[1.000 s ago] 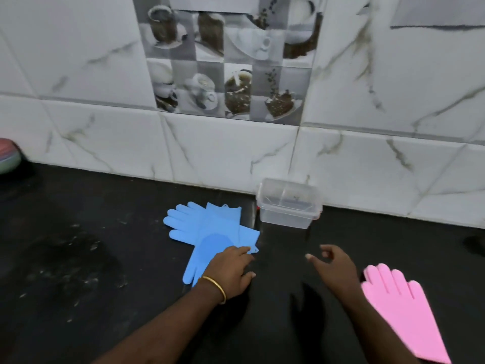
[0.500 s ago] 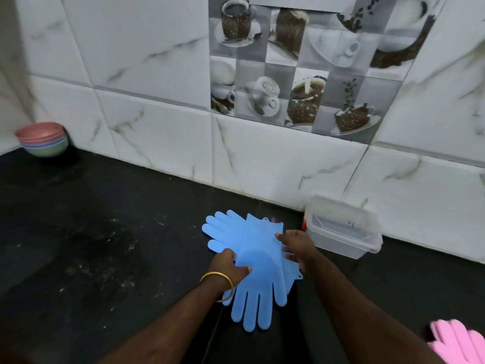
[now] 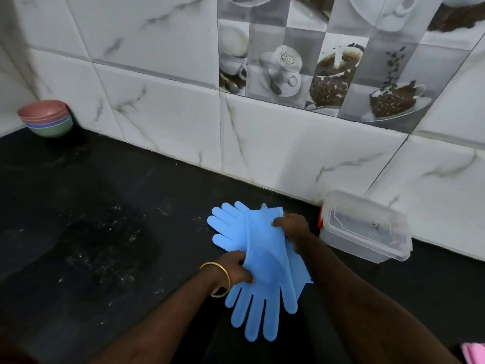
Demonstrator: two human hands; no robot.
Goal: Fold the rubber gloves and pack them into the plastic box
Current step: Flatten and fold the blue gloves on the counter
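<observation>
The left hand [image 3: 237, 269] pinches the top glove [image 3: 265, 258] at its palm while the right hand [image 3: 292, 227] pinches the cuff. That likely readies a fold, with the box [image 3: 364, 227] near.

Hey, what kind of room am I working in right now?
Most likely a home kitchen: a black stone counter, a marble-look tiled wall with coffee-cup picture tiles, and stacked bowls in the corner.

Bare counter [image 3: 105, 232] left of gloves [image 3: 265, 258]
</observation>
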